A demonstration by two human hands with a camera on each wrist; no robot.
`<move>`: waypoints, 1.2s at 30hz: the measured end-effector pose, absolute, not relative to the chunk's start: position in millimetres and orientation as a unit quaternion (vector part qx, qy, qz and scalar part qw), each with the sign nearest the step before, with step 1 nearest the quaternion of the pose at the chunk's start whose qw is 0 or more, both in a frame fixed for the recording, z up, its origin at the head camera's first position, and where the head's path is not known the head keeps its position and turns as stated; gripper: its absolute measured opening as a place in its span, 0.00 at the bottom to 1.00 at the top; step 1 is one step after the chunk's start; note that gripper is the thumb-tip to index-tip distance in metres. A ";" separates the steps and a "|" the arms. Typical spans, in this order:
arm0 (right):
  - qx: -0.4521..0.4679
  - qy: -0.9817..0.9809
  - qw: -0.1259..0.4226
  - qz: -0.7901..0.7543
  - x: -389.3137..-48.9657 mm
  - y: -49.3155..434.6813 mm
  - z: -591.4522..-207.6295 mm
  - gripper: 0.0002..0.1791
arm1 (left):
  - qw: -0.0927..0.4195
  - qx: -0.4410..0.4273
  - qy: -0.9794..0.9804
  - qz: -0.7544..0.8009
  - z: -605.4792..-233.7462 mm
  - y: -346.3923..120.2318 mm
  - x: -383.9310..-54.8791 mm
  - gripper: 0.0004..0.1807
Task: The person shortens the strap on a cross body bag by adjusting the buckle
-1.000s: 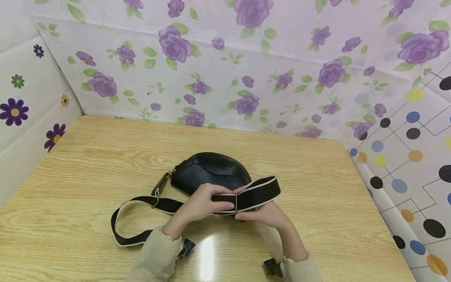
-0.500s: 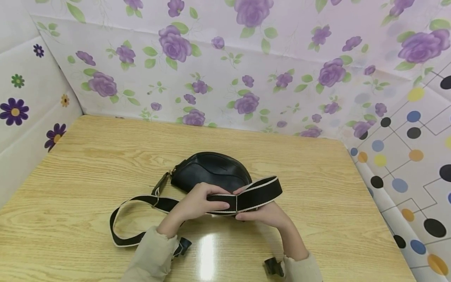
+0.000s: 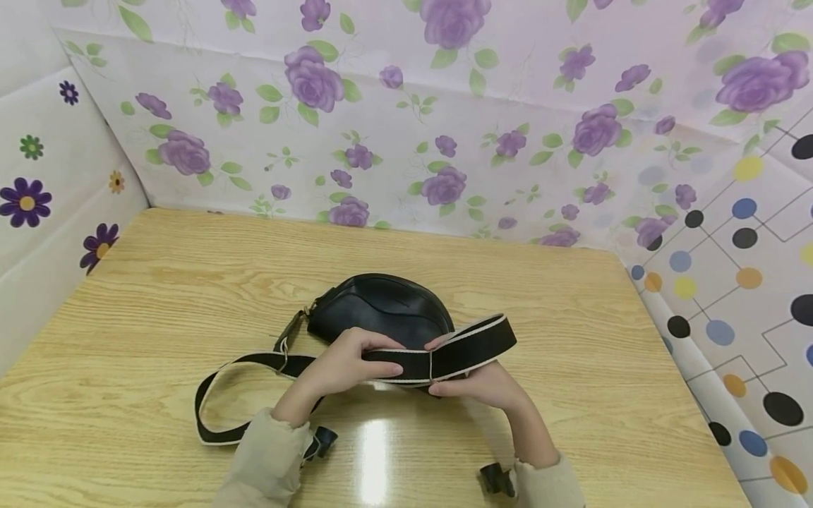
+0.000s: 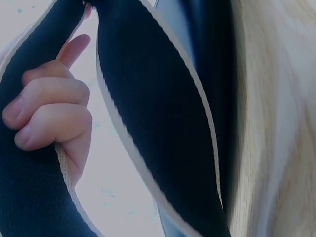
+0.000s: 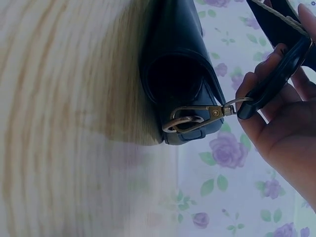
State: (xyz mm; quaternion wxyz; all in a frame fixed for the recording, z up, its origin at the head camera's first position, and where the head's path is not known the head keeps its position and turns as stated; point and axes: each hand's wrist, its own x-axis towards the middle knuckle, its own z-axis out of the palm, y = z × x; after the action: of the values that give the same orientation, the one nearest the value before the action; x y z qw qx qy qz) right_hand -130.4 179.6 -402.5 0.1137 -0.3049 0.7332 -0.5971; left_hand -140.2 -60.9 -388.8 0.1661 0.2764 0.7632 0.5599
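Note:
A black leather shoulder bag [image 3: 381, 310] rests on the table, its curved side facing away. My left hand [image 3: 343, 363] pinches the bag's black, cream-edged strap [image 3: 466, 349] between thumb and fingers; in the left wrist view, curled fingers [image 4: 59, 108] wrap the webbing. Close by on the right, my right hand [image 3: 485, 384] holds the strap at the thin metal slider [image 3: 431, 367], with a loop of webbing standing out beyond it. In the right wrist view, a brass swivel clasp [image 5: 212, 113] joins the bag's ring to a leather tab [image 5: 276, 79] lying against my right hand.
A slack strap loop [image 3: 200, 409] lies on the wooden table [image 3: 571, 317] at left. Black clip-like pieces [image 3: 325, 441] sit beside both sleeves. Flower-patterned sheeting [image 3: 394, 141] lines the back, and dotted sheeting [image 3: 718, 331] the right side.
My left hand has slid left along the strap, away from the slider. The right hand and slider have shifted slightly right, and the strap loop there reaches a little farther out.

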 end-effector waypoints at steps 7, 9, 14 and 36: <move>-0.307 0.739 0.102 -0.591 -131.1 182.0 -403.1 0.26 | 0.157 0.276 0.766 0.559 -388.3 -70.9 -140.1 0.15; -0.308 0.745 0.093 -0.584 -131.7 183.3 -404.1 0.26 | 0.157 0.272 0.768 0.558 -388.7 -73.8 -140.0 0.15; -0.310 0.753 0.083 -0.574 -131.8 184.4 -404.2 0.26 | 0.164 0.263 0.767 0.562 -390.3 -78.8 -140.6 0.14; -0.320 0.754 0.079 -0.568 -132.7 186.8 -407.0 0.27 | 0.173 0.272 0.758 0.567 -391.4 -89.8 -140.9 0.15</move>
State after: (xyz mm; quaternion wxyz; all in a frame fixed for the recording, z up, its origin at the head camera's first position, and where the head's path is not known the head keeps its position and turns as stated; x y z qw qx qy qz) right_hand -132.7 186.8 -407.0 0.0787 -0.3197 0.7542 -0.5681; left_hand -140.9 -89.8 -391.4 0.1731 0.2721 0.7578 0.5672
